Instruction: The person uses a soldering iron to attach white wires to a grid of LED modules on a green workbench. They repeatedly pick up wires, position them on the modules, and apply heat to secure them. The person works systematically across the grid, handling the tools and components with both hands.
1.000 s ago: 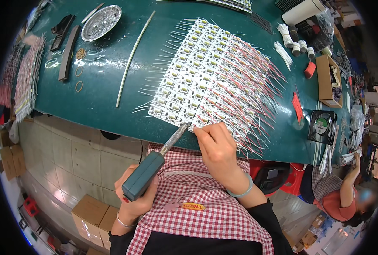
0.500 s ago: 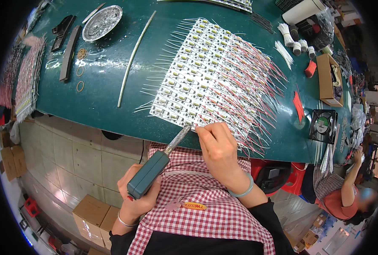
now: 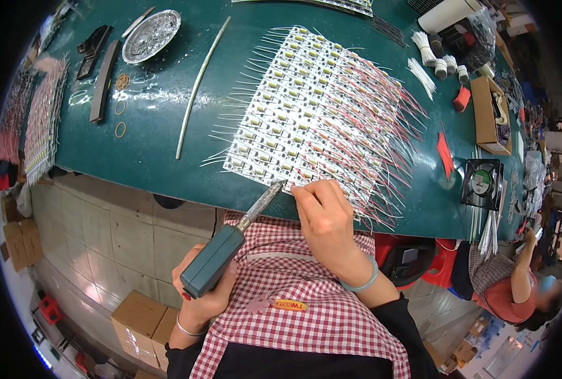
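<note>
Gripping a soldering iron (image 3: 215, 262), left fingers (image 3: 228, 283) curl; right fingers (image 3: 305, 201) pinch narrowly; oval dish (image 3: 129, 57) holds silvery bits (image 3: 151, 36).

I am holding a soldering iron (image 3: 233, 239) whose dark green handle (image 3: 211, 265) is looking like smooth plastic, while its metal barrel (image 3: 262, 206) is showing a rough, mottled grey finish. The white circuit boards (image 3: 263, 134) are looking smooth, their thin wires (image 3: 382, 104) seeming plastic-coated. Under them the green desk (image 3: 145, 148) is gleaming, its glossy surface throwing back pale streaks. A silvery metal dish (image 3: 129, 58) is shining; a long grey bar (image 3: 106, 82) is looking duller. I am wearing a matt, creased cloth apron (image 3: 312, 335) and a smooth, pale bracelet (image 3: 373, 279). A box (image 3: 481, 107) is showing matt cardboard, and a clear bag (image 3: 478, 39) is glinting, all crinkled plastic.
</note>
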`<state>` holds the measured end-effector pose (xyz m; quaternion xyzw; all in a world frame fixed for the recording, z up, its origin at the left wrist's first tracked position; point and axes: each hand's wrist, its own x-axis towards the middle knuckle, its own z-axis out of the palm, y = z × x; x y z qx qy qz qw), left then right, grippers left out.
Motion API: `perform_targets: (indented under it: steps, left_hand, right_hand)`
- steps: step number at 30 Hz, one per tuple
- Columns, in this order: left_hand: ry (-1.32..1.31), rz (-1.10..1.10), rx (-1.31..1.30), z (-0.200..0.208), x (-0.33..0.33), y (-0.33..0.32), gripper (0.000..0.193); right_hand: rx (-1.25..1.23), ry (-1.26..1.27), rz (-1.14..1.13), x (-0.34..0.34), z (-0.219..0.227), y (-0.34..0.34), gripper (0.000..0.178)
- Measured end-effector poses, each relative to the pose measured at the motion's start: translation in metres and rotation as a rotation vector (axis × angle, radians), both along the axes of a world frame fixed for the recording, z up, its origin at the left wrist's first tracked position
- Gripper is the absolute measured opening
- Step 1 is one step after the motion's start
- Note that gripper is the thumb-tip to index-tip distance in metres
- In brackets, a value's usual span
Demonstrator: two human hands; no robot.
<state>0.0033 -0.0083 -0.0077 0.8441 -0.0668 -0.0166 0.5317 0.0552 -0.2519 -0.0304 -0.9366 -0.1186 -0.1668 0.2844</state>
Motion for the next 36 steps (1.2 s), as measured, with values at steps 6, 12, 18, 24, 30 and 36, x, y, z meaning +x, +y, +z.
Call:
perform_targets:
  steps: [6, 12, 18, 24, 30, 36]
  left_hand:
    - [-0.012, -0.034, 0.048, 0.005, 0.005, -0.003, 0.017]
    - [-0.030, -0.025, 0.069, 0.003, 0.005, -0.007, 0.015]
    - [-0.066, -0.017, 0.099, 0.007, 0.008, -0.010, 0.015]
    - [0.017, -0.005, 0.102, 0.007, 0.001, 0.002, 0.018]
    - [0.030, 0.042, 0.044, 0.010, 0.002, -0.001, 0.022]
    - [-0.027, -0.023, 0.087, 0.010, 0.006, -0.007, 0.019]
  right_hand:
    - [0.002, -0.004, 0.005, 0.000, -0.002, -0.001, 0.026]
    - [0.007, -0.010, 0.001, 0.000, -0.001, 0.001, 0.025]
    - [0.004, -0.019, -0.006, 0.000, -0.002, 0.001, 0.025]
    - [-0.001, -0.016, -0.007, 0.000, 0.000, 0.000, 0.026]
    - [-0.002, -0.009, -0.005, 0.000, -0.001, 0.001, 0.026]
    - [-0.001, -0.011, 0.000, 0.000, -0.001, 0.000, 0.026]
